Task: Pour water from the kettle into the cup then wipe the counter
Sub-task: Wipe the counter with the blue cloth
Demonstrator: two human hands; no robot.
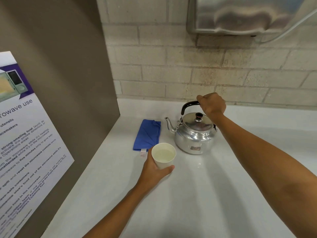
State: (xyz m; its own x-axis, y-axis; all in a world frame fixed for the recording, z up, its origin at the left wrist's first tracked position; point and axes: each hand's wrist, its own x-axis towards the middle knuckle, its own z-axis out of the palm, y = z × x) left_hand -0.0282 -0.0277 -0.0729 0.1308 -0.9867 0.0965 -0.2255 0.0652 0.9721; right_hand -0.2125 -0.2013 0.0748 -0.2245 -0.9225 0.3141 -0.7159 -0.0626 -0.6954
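A shiny metal kettle point(194, 134) stands upright on the white counter point(214, 194), spout pointing left. My right hand point(212, 105) is closed around its black handle. A white paper cup point(163, 156) with water in it sits just in front and left of the kettle, and my left hand point(154, 170) grips its side. A folded blue cloth point(147, 134) lies flat on the counter behind the cup, left of the kettle's spout.
A grey panel point(68, 83) with a microwave-use poster point(22, 143) walls off the left side. A brick wall point(205, 69) runs along the back, and a steel dispenser point(248, 14) hangs high on it at the right.
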